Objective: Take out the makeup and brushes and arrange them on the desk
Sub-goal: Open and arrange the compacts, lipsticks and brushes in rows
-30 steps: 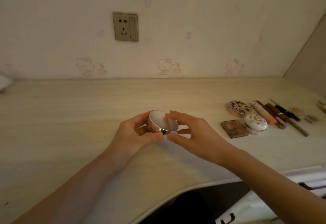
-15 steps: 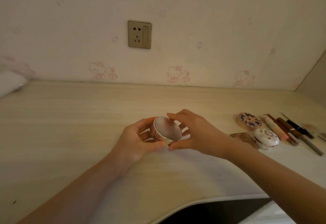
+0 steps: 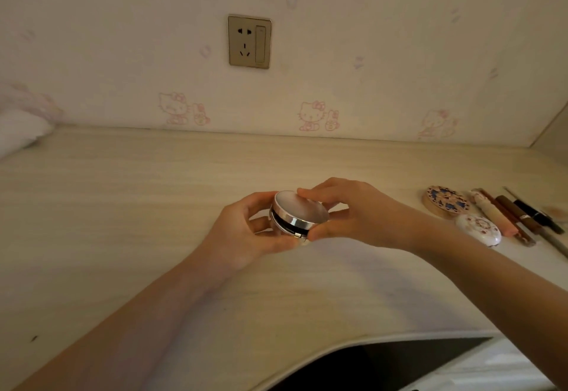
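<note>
A round pink compact (image 3: 299, 210) with a silver rim is held above the middle of the pale wooden desk (image 3: 123, 206). My left hand (image 3: 246, 230) grips its base from the left. My right hand (image 3: 353, 212) pinches the lid, fingers on top and thumb at the front edge. A dark gap shows between lid and base. At the right of the desk lie a round blue-patterned compact (image 3: 447, 205), a white floral compact (image 3: 478, 228), and several lipsticks and pencils (image 3: 516, 217) side by side.
The wall behind the desk carries a power socket (image 3: 249, 41) and cartoon stickers. Something white (image 3: 18, 132) sits at the far left edge. The desk's front edge curves inward at the bottom right, with a dark opening (image 3: 384, 363) below it.
The compact's lid has lifted slightly, so a dark gap now shows at its front. Both hands stay on it. The camera has shifted left and the eyeshadow palette is now behind my right arm.
</note>
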`<state>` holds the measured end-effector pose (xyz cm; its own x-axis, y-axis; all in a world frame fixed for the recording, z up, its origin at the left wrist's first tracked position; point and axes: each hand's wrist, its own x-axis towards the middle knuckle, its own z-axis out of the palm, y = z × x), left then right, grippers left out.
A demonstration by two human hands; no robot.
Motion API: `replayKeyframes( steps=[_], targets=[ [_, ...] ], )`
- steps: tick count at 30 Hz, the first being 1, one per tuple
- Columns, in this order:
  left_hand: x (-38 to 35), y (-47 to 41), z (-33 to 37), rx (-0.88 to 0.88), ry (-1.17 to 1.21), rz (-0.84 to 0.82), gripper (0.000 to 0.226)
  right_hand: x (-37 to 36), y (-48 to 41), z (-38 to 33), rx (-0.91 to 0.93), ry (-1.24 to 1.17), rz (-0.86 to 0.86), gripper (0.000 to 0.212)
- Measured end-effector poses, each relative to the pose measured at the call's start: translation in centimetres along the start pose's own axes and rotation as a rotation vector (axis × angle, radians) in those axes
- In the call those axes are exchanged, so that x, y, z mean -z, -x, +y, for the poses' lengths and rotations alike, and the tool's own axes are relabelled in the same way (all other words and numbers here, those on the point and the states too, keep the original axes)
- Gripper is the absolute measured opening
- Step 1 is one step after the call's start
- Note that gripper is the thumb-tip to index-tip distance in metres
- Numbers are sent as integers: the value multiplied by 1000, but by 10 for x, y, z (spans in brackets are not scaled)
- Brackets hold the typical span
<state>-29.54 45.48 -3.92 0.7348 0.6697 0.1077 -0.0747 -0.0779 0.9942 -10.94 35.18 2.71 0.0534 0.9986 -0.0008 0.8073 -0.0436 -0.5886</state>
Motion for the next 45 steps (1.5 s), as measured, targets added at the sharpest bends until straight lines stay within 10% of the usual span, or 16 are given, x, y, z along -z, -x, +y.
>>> replayKeyframes(
  steps=[14,25,45],
  targets=[
    [5,-1,-4,4,-441,-51,116,-1,3,7,39,-149,59,40],
    [13,0,-3,-56,-455,-178,74,-7,5,5,50,-290,41,40],
    [7,0,-11,25,-1016,-198,127,-33,14,29,4,-196,52,38]
  ],
)
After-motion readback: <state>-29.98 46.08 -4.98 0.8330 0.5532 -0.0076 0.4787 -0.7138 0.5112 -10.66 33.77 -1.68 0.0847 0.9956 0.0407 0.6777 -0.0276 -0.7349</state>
